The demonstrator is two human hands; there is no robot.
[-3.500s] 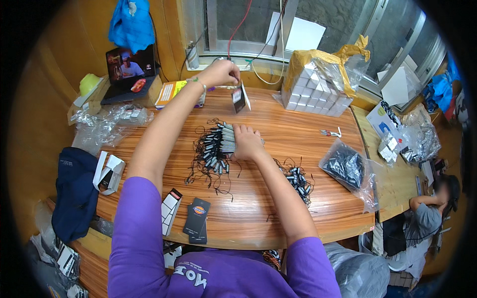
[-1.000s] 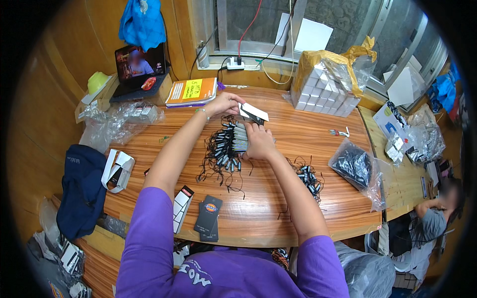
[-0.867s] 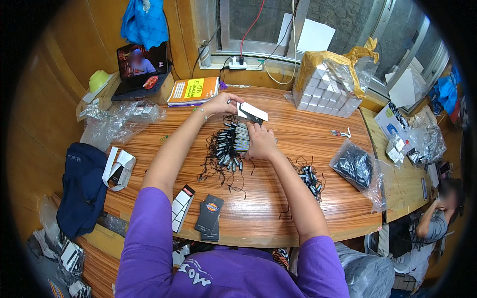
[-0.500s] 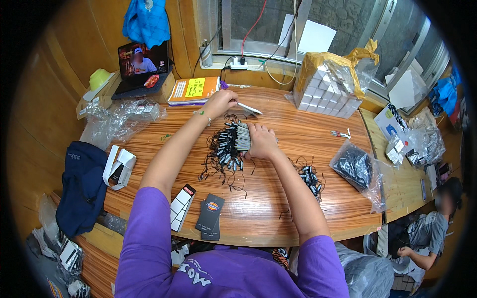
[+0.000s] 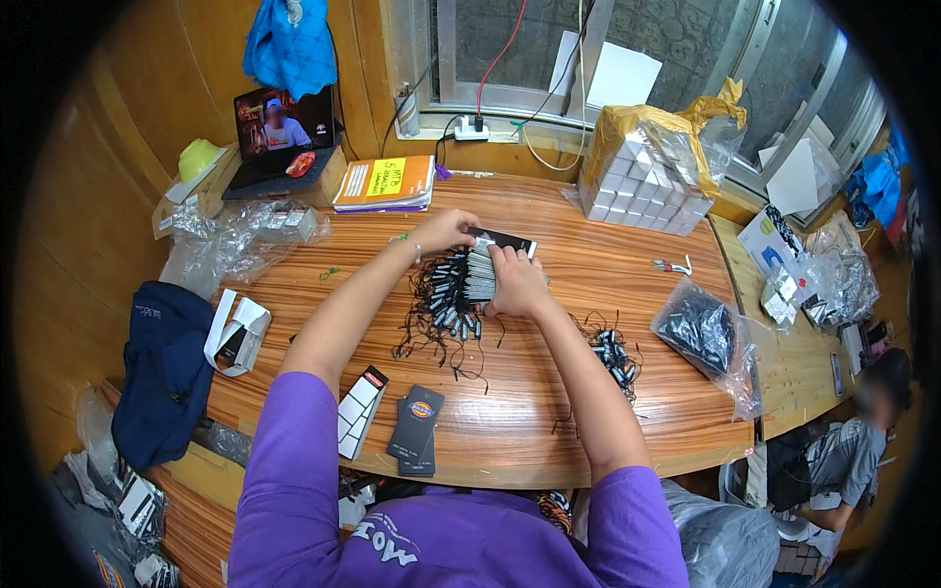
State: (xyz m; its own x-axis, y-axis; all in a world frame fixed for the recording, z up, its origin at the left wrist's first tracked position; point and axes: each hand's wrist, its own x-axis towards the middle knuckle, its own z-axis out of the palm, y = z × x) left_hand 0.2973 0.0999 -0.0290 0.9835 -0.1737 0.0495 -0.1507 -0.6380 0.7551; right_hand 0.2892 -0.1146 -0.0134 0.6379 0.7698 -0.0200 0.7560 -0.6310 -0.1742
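Since half a second earlier, left hand had drawn a dark card nearer, fingers pinching it just above the tag stack; right hand lay curled on that stack.

So there's a lit laptop screen back left, a yellow-orange booklet beside it, stacked white boxes in clear plastic back right, dark hang tags at the worktop's near edge, and a clear bag of black bits on the right.
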